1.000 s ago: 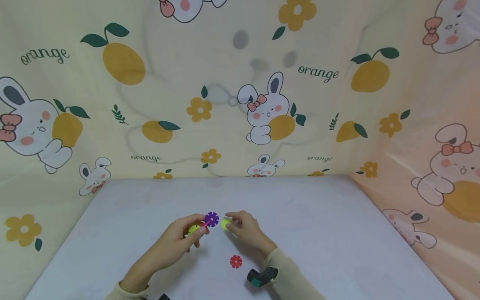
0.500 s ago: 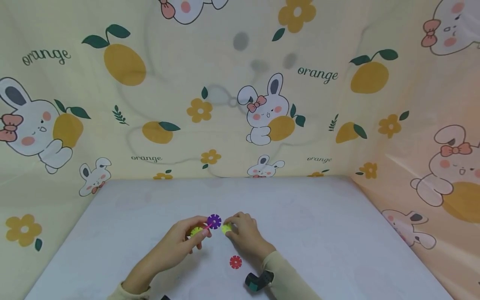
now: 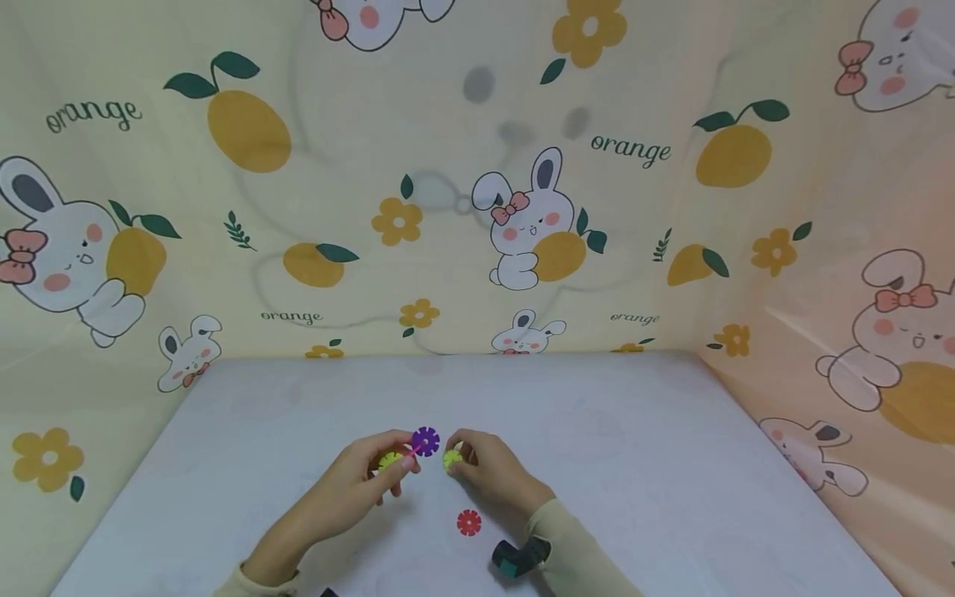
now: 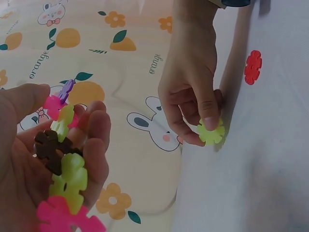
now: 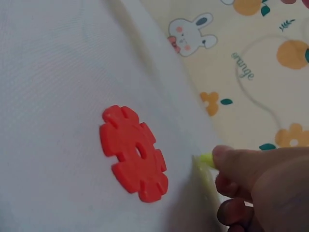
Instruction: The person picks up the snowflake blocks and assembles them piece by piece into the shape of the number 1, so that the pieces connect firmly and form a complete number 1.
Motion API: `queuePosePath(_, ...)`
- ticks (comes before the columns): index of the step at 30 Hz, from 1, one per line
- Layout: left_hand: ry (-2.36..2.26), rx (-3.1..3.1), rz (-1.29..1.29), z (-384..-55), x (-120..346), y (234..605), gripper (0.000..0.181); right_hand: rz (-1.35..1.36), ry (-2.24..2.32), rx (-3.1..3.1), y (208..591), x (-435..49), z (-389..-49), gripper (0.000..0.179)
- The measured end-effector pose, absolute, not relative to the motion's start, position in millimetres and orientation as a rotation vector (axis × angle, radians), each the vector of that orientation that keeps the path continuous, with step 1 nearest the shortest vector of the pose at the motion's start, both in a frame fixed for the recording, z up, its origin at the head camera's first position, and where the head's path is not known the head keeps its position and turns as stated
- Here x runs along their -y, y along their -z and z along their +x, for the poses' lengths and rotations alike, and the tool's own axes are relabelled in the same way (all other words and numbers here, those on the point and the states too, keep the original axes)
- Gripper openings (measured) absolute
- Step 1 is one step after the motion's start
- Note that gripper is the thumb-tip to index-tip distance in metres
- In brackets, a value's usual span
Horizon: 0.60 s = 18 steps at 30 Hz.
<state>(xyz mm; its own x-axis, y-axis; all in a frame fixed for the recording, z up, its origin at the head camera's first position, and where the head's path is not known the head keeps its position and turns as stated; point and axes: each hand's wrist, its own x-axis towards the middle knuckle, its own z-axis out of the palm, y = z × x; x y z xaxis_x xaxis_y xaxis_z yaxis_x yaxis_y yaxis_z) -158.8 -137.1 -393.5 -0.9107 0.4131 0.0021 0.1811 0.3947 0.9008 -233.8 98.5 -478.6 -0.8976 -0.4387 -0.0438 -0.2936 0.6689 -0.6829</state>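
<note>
My left hand (image 3: 346, 481) grips a chain of slotted plastic discs joined edge to edge. In the left wrist view the chain runs along the palm: a purple disc (image 4: 66, 91) at the far end, then pink, yellow, a brown disc (image 4: 50, 149), yellow, and a pink disc (image 4: 70, 217) closest to the camera. My right hand (image 3: 498, 471) pinches a single yellow disc (image 4: 211, 132) between thumb and fingers, close to the right of the chain's purple end in the head view. A loose red disc (image 3: 469, 522) lies flat on the table, nearer me than the right hand.
The white tabletop (image 3: 634, 464) is backed and flanked by cloth (image 3: 448, 166) printed with rabbits and oranges. A black wrist strap (image 3: 521, 557) sits by the right sleeve.
The left hand has shifted slightly right with the chain. The right hand has repositioned its fingers on the yellow disc, which shows slightly lower. The red disc has stayed put.
</note>
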Motion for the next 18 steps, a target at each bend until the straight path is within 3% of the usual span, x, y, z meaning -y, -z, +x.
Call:
queuePosePath(7, -1.524, -2.440, 0.525, -158, 138, 393, 0.040, -0.512, 1.168, -2.597, 469, -101, -233, 0.028)
queuePosePath(18, -1.539, -2.456, 0.539, -156, 139, 394, 0.047, -0.669, 1.464, -2.512, 439, -103, -225, 0.031)
